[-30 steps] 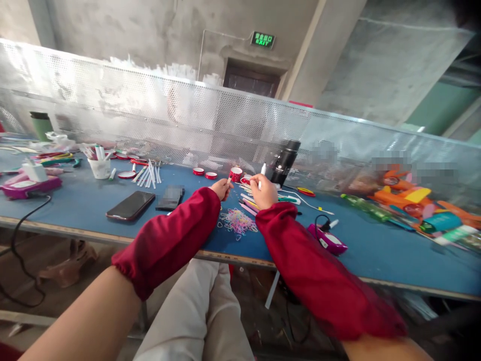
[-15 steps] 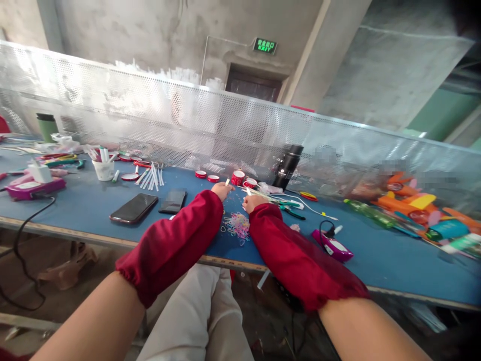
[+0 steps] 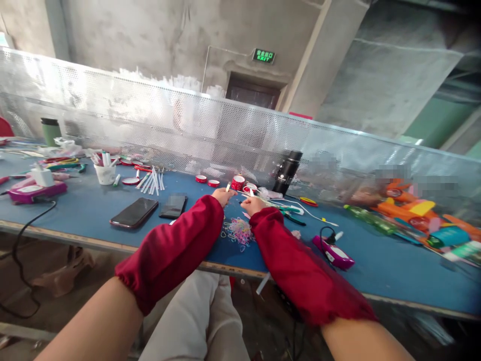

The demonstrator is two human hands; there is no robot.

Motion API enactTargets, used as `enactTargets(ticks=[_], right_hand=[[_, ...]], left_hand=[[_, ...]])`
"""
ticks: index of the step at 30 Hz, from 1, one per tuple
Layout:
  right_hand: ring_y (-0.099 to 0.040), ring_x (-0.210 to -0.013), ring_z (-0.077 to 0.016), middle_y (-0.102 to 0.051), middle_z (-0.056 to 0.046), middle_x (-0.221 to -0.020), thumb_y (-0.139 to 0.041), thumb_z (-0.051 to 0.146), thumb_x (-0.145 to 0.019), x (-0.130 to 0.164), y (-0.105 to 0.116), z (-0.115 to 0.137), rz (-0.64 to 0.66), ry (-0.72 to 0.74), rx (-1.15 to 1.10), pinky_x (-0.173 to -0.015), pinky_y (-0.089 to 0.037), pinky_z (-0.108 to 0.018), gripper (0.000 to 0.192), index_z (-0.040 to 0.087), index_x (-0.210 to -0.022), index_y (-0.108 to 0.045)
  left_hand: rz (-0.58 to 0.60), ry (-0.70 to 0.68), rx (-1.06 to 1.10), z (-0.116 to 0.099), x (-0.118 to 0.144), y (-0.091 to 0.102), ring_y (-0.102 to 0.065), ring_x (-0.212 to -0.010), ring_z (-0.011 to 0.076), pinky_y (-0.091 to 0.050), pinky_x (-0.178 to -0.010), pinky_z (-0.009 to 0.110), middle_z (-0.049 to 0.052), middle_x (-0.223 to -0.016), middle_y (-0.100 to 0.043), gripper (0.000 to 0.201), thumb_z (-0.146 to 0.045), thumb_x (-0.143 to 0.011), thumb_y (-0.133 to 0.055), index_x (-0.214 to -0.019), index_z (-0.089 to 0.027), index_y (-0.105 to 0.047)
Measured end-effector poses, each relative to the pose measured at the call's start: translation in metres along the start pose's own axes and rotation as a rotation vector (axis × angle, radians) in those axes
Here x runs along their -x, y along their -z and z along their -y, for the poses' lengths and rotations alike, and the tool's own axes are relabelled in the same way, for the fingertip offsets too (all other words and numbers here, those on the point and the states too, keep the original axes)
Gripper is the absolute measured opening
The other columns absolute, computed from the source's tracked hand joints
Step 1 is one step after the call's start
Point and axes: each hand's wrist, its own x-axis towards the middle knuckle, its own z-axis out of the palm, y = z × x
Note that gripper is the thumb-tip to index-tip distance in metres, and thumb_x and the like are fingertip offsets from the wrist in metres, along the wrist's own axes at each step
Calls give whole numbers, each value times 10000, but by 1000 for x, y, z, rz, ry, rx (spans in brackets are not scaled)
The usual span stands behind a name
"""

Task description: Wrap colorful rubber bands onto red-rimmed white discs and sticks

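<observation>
My left hand (image 3: 223,196) is closed, with the pale end of a small stick-like piece (image 3: 228,187) standing up from its fingers. Beside it, my right hand (image 3: 253,204) is also closed; a short white piece (image 3: 251,192) shows above its fingers, and a small dark tip pokes out toward the left. What exactly either hand grips is too small to tell. Just behind the hands stand red tape rolls (image 3: 238,182). A loose heap of coloured rubber bands (image 3: 239,231) lies on the blue table (image 3: 203,200), nearer to me and between my red sleeves.
A phone (image 3: 134,212) and a black flat object (image 3: 173,206) lie left. Beyond are white strips (image 3: 151,181) and a cup of markers (image 3: 105,173). Pliers (image 3: 293,217), a black bottle (image 3: 287,173), a purple device (image 3: 333,252) and orange toys (image 3: 409,208) are right.
My hands stay close together, with the right one turned slightly and a dark tip now showing at its fingers. The whole view has shifted a little.
</observation>
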Motion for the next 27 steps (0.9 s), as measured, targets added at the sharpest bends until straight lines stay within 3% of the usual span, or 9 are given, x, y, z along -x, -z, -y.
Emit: enactTargets(ticks=[4,7,13,19,23,25,27], right_hand=[[-659,-768,-179,-733,-55,-855,-640,383,-802,16,4,4,-152,113,-361,-708,-489,-284,271,170,-947,-726],[-653,-756,-194,-731,-70,-847,-645,474,-773,28,0,10,-233,215,-578,-716,-506,-316,362,159,-936,-717],[-629,-736,-198,-723,-78,-831,-654,483,-756,40,-4,13,-285,297,-641,-740,-501,-350,338,167,-863,-708],[-606,-766,-198,-698,-69,-851,-634,450,-800,46,-1,11,-358,402,-528,-774,-495,-351,298,180,-892,-719],[-609,-778,-194,-685,-73,-884,-453,388,-915,48,3,8,-367,386,-421,-781,-502,-347,394,178,-1134,-704],[-608,-746,-184,-683,-62,-880,-343,326,-952,52,6,7,-330,369,-385,-754,-503,-336,468,194,-1302,-624],[-610,-716,-182,-688,-44,-859,-315,285,-956,57,10,9,-253,384,-329,-735,-498,-329,525,223,-1450,-481]], left_hand=[[87,75,88,1,1,1,-213,-348,43,-113,-392,197,-95,-461,-253,173,-304,-928,-569,-897,-144,-628],[226,205,126,3,-2,5,-185,-351,54,-95,-393,189,-93,-469,-226,252,-358,-969,-486,-855,-159,-592],[396,373,126,3,0,8,-131,-412,77,-85,-420,201,-68,-480,-213,394,-467,-973,-430,-801,-153,-593],[252,292,108,0,9,2,-172,-472,85,-130,-477,233,-46,-478,-254,310,-378,-918,-588,-691,-181,-511],[195,182,144,1,5,5,-170,-469,81,-132,-481,234,-44,-497,-286,232,-283,-971,-488,-800,-158,-583],[157,115,182,3,0,8,-177,-462,73,-130,-471,227,-35,-519,-336,235,-248,-985,-436,-871,-144,-613],[47,14,213,5,-5,10,-208,-444,61,-132,-455,217,-25,-542,-388,202,-214,-969,-451,-886,-136,-618]])
